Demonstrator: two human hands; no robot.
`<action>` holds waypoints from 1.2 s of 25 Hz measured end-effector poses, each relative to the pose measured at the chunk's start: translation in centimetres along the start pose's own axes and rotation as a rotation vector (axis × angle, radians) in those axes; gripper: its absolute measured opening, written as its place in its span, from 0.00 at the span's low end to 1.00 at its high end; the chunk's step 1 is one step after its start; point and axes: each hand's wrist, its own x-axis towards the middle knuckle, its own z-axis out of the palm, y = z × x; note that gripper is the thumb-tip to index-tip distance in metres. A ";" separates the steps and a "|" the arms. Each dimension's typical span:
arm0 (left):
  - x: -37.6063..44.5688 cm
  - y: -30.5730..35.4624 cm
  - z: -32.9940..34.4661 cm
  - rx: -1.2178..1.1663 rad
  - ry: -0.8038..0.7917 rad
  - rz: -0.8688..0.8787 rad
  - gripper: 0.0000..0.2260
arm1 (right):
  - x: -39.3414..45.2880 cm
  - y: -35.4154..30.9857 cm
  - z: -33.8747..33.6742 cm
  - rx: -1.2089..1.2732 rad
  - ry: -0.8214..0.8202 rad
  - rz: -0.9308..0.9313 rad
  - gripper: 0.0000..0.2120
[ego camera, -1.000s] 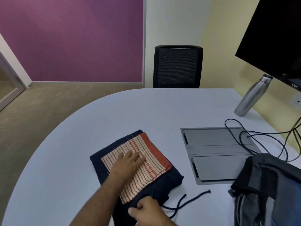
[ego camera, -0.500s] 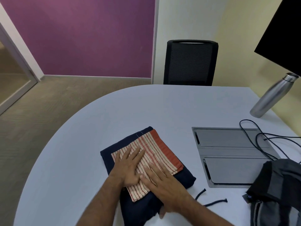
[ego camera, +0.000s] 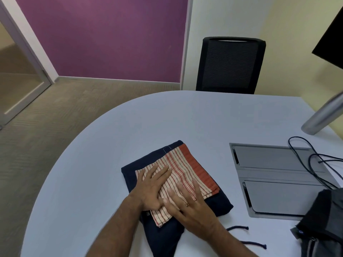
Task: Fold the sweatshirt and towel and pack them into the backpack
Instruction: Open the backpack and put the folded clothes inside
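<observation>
A folded navy sweatshirt (ego camera: 133, 175) lies on the white table (ego camera: 185, 117). On top of it rests a folded towel (ego camera: 187, 169), cream with red stripes and an orange-red band. My left hand (ego camera: 152, 186) lies flat on the towel's near left part, fingers spread. My right hand (ego camera: 187, 206) presses flat on the towel's near edge, right beside the left hand. Neither hand grips anything. The sweatshirt's navy drawstring ends (ego camera: 239, 228) trail on the table to the right. The dark grey backpack (ego camera: 324, 225) sits at the lower right edge, partly cut off.
A grey cable hatch (ego camera: 274, 179) is set into the table on the right, with black cables (ego camera: 311, 164) running over it. A steel bottle (ego camera: 324, 115) stands at the far right. A black chair (ego camera: 230, 65) is behind the table; a dark monitor corner (ego camera: 332, 45) at top right.
My right hand moved from the sweatshirt's near edge up onto the towel and now lies flat beside the left. The view has shifted left, pushing the backpack toward the frame edge.
</observation>
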 end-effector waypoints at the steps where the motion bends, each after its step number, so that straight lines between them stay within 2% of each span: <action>1: 0.0 -0.1 0.0 -0.005 0.004 0.005 0.44 | 0.2 -0.2 0.1 -0.017 0.018 0.039 0.18; 7: 0.0 -0.1 -0.2 0.020 -0.024 0.011 0.43 | -0.5 -0.4 1.4 -0.042 -0.107 0.094 0.14; 10: -0.2 -0.2 -0.3 0.027 -0.038 0.013 0.47 | -0.4 -0.6 1.2 0.001 -0.095 0.109 0.11; 15: -1.6 0.7 -0.4 -0.056 0.054 -0.024 0.47 | 1.0 0.1 -1.3 0.044 -0.086 0.134 0.13; 19: -2.8 1.8 -1.8 -0.203 0.226 -0.164 0.47 | 2.0 1.3 -4.5 0.066 -0.076 0.164 0.10; 25: -4.1 6.1 -5.6 -0.227 0.416 -0.237 0.50 | 0.5 3.1 -11.4 -0.021 -0.073 0.256 0.24; 30: -4.4 11.4 -7.3 -0.103 0.439 -0.162 0.44 | -3.0 4.2 -17.9 -0.186 -0.022 0.363 0.24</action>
